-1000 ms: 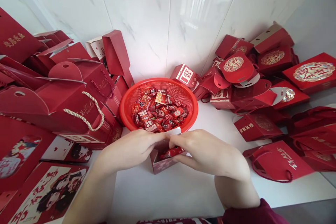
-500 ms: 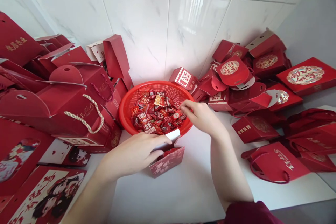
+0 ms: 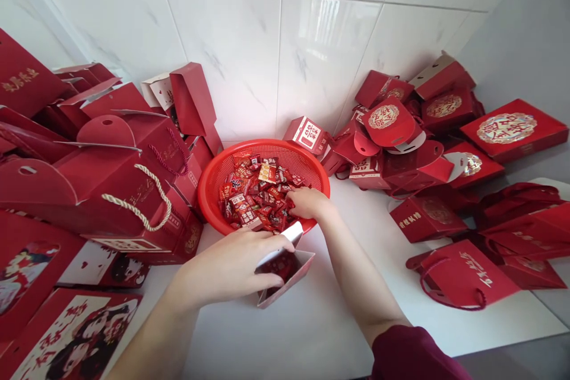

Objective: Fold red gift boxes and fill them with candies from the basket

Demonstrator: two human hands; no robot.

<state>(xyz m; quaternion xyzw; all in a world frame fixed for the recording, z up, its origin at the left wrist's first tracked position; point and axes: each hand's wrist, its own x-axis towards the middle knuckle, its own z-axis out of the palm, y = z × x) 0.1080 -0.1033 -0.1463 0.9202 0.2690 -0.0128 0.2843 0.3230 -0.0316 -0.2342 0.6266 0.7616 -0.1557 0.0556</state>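
Note:
My left hand [image 3: 243, 264] grips a small red gift box [image 3: 291, 282] by its raised lid and near side. The box is tilted, its top open, and dark red contents show dimly inside. Just behind it stands a red plastic basket [image 3: 207, 190] with perforated walls, holding many wrapped candies [image 3: 253, 190], mostly red. My right hand [image 3: 307, 203] reaches over the basket's right rim, its fingers down among the candies. The fingertips are bent and partly hidden there, so what they hold, if anything, does not show.
Red gift boxes with rope handles [image 3: 129, 184] crowd the left side. More red boxes [image 3: 396, 124] are piled at the right, with a handled one [image 3: 467, 273] nearer the front. A white tiled wall [image 3: 240, 59] rises behind the white tabletop [image 3: 276, 344].
My right hand has moved left and down from above the basket's rim into the candies. The box in my left hand has tipped, showing more of its inside.

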